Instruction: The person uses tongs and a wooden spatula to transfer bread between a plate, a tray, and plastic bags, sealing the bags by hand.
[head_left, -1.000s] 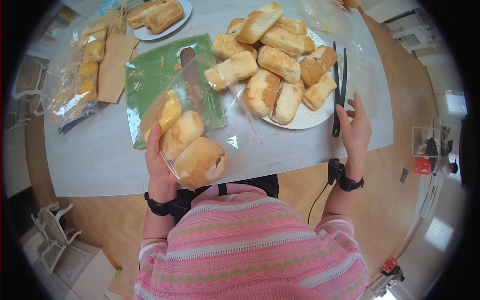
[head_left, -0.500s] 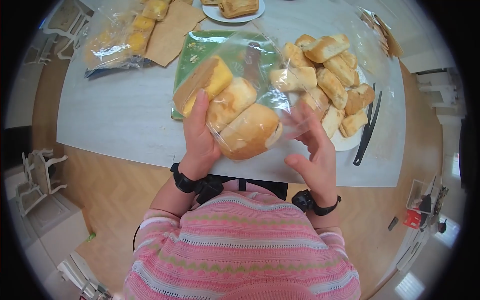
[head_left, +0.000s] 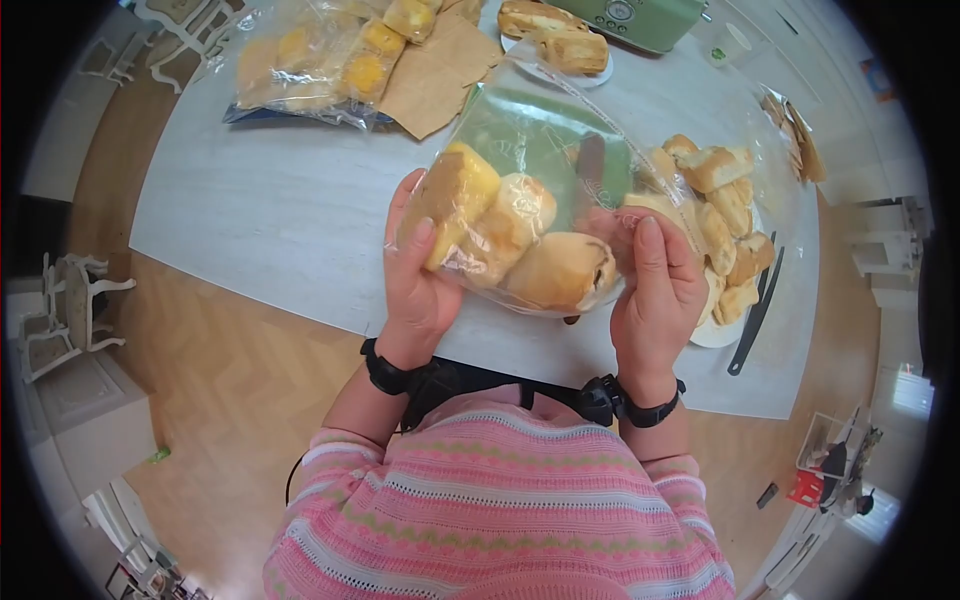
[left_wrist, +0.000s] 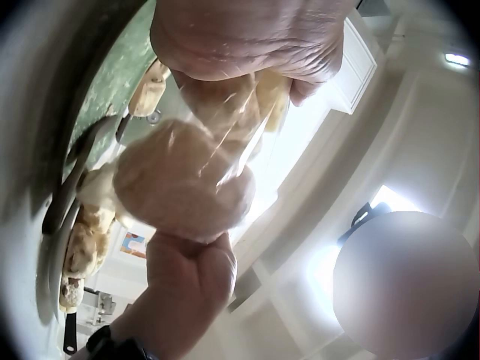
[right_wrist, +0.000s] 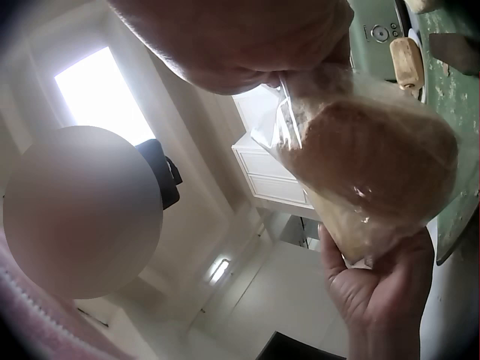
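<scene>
A clear plastic bag with a yellow-topped bun, a middle bun and a larger browned bun is held up above the table's front edge. The left hand grips the bag's left side, thumb over the yellow-topped bun. On the other side, the right hand pinches the plastic beside the large bun, thumb on top. From below, the left wrist view shows the large bun between both hands; in the right wrist view the left hand supports the bag's far end.
Behind the bag lie a green board and a brown-handled utensil. A heaped plate of bread and black tongs are at right. Bagged buns and brown paper lie back left; a green toaster stands behind.
The right hand has come from beside the tongs to the bag and now pinches its plastic. The bag has been raised and moved right with the left hand; the head view has shifted.
</scene>
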